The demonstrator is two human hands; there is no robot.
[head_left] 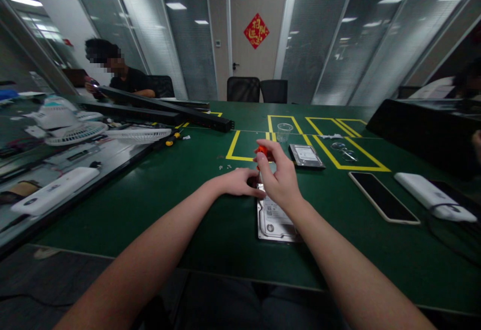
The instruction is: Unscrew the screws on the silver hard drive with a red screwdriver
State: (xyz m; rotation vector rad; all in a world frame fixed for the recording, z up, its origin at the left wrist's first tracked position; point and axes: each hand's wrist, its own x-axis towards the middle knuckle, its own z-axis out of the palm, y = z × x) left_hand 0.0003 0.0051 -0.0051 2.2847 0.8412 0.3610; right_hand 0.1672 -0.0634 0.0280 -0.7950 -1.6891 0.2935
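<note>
A silver hard disk drive (273, 223) lies flat on the green table in front of me, partly covered by my right hand and forearm. My right hand (280, 177) is closed around the red-orange handle of a screwdriver (262, 150), held upright over the drive's far left corner. At that same corner my left hand (240, 181) grips the drive, thumb on its top near the screwdriver's shaft; its other fingertips are partly hidden. Several tiny screws (225, 167) are scattered just beyond my left hand. Another hard disk drive (306, 156) rests farther back on the right.
Behind the drives stands a clear plastic cup (284, 132). Rightward are glasses (344, 152), a phone (383, 197) and a white power bank (434, 195) with a cable. Fan parts (75, 132), long black bars (165, 107) and a yellow-black screwdriver (173, 139) occupy the left. One person (124, 76) sits across.
</note>
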